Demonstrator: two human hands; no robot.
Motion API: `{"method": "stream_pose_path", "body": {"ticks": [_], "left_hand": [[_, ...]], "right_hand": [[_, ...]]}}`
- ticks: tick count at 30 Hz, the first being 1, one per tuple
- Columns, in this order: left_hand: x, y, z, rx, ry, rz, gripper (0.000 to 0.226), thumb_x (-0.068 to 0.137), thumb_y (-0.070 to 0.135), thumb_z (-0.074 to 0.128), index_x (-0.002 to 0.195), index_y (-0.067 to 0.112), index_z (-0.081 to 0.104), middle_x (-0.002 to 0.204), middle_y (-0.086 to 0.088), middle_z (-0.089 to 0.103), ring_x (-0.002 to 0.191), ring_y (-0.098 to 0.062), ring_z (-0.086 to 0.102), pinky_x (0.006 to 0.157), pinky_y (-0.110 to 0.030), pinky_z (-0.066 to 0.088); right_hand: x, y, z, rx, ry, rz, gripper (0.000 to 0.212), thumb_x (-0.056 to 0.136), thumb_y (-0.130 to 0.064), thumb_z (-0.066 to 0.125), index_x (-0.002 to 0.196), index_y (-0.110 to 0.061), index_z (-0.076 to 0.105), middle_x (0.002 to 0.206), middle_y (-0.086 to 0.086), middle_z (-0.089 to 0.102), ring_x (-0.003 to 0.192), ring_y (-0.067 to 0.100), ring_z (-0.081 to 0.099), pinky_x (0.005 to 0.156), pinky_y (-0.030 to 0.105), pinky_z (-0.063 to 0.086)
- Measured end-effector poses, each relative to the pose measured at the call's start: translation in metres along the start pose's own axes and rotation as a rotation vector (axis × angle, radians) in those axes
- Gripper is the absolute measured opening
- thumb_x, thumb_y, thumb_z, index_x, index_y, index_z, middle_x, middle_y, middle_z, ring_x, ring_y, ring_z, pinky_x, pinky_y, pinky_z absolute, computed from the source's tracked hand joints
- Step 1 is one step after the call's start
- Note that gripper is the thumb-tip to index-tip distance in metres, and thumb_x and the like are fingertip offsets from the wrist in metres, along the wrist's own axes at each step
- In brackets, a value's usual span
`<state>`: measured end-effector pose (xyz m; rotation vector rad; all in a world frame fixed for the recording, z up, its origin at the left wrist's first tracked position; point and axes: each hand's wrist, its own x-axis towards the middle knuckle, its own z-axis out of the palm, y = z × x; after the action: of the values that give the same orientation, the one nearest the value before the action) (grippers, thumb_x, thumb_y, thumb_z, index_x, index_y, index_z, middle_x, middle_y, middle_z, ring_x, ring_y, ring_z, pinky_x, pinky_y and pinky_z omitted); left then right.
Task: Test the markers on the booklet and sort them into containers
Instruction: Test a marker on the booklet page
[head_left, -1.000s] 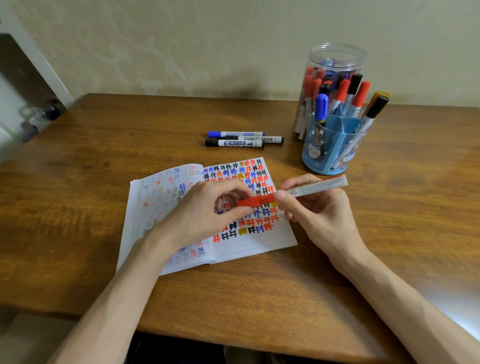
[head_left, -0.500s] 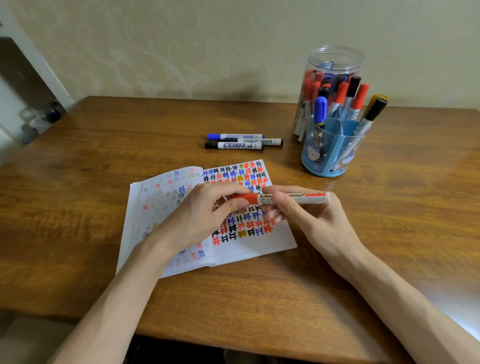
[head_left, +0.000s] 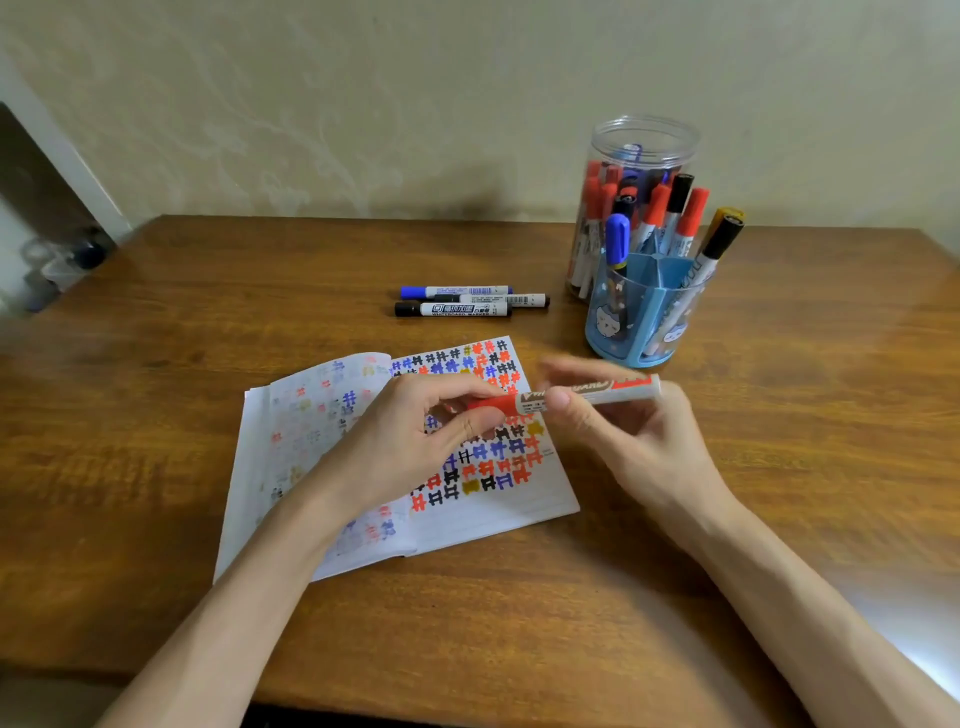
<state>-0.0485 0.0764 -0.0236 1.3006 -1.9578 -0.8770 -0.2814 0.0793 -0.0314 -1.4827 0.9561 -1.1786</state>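
Observation:
An open booklet (head_left: 488, 499) covered with red, blue, black and yellow marks lies on the wooden table (head_left: 675, 597). Above it I hold a red marker (head_left: 587, 396) level with both hands. My left hand (head_left: 415, 441) pinches its red cap end. My right hand (head_left: 639, 441) grips the white barrel. Three capped markers (head_left: 467, 301) lie side by side behind the booklet. A blue divided holder (head_left: 649, 317) and a clear jar (head_left: 639, 156) stand at the back right, both with several markers.
A pale wall runs behind the table. The table's left edge drops off beside blurred objects (head_left: 62, 265) on the floor. Bare wood lies to the left and in front of the booklet.
The marker swung from tilted to level and came down over the booklet. My left hand keeps hold of the cap end, and my right fingers shifted along the barrel.

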Motion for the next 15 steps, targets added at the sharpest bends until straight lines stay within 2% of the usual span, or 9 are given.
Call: {"method": "stream_pose_path", "body": {"ticks": [2, 5, 8, 12, 13, 15], "left_hand": [[0.005, 0.008, 0.001, -0.044, 0.048, -0.008, 0.021, 0.087, 0.039, 0.071, 0.108, 0.044, 0.071, 0.099, 0.028, 0.073, 0.098, 0.004, 0.069, 0.080, -0.014, 0.056], [0.014, 0.022, 0.000, -0.089, 0.155, 0.000, 0.019, 0.086, 0.041, 0.074, 0.105, 0.039, 0.076, 0.096, 0.023, 0.075, 0.096, 0.000, 0.070, 0.079, -0.017, 0.057], [0.029, 0.036, -0.004, -0.209, 0.291, -0.001, 0.016, 0.090, 0.037, 0.074, 0.104, 0.031, 0.077, 0.095, 0.016, 0.077, 0.093, -0.003, 0.071, 0.074, -0.017, 0.056], [0.054, 0.054, -0.003, -0.395, 0.411, 0.002, 0.019, 0.094, 0.030, 0.072, 0.111, 0.022, 0.076, 0.100, 0.008, 0.078, 0.092, -0.007, 0.074, 0.069, -0.020, 0.056], [0.061, 0.059, -0.002, -0.440, 0.436, 0.015, 0.020, 0.095, 0.027, 0.071, 0.113, 0.020, 0.076, 0.101, 0.006, 0.079, 0.093, -0.010, 0.075, 0.070, -0.021, 0.057], [0.075, 0.068, 0.002, -0.515, 0.491, 0.059, 0.020, 0.097, 0.023, 0.070, 0.114, 0.014, 0.075, 0.101, 0.001, 0.079, 0.092, -0.015, 0.076, 0.072, -0.023, 0.059]], "right_hand": [[0.003, -0.003, -0.011, -0.051, 0.149, -0.025, 0.045, 0.083, -0.029, 0.083, 0.127, -0.025, 0.072, 0.112, -0.003, 0.078, 0.107, 0.016, 0.075, 0.090, 0.033, 0.063], [0.005, 0.001, -0.021, -0.103, 0.293, -0.048, 0.050, 0.082, -0.031, 0.087, 0.129, -0.029, 0.071, 0.117, -0.011, 0.076, 0.112, 0.009, 0.072, 0.094, 0.031, 0.061], [0.010, 0.009, -0.027, -0.150, 0.416, -0.066, 0.052, 0.086, -0.031, 0.086, 0.134, -0.029, 0.067, 0.126, -0.009, 0.072, 0.116, 0.008, 0.069, 0.095, 0.031, 0.059], [0.012, 0.021, -0.033, -0.337, 0.523, -0.120, 0.060, 0.089, -0.025, 0.084, 0.143, -0.026, 0.058, 0.141, -0.002, 0.058, 0.125, 0.009, 0.060, 0.094, 0.017, 0.054], [0.012, 0.024, -0.034, -0.374, 0.529, -0.136, 0.065, 0.089, -0.023, 0.084, 0.146, -0.026, 0.054, 0.145, -0.002, 0.053, 0.129, 0.010, 0.057, 0.097, 0.019, 0.054], [0.012, 0.029, -0.034, -0.412, 0.526, -0.146, 0.072, 0.089, -0.021, 0.083, 0.152, -0.027, 0.047, 0.152, -0.004, 0.045, 0.138, 0.011, 0.050, 0.107, 0.031, 0.053]]}}
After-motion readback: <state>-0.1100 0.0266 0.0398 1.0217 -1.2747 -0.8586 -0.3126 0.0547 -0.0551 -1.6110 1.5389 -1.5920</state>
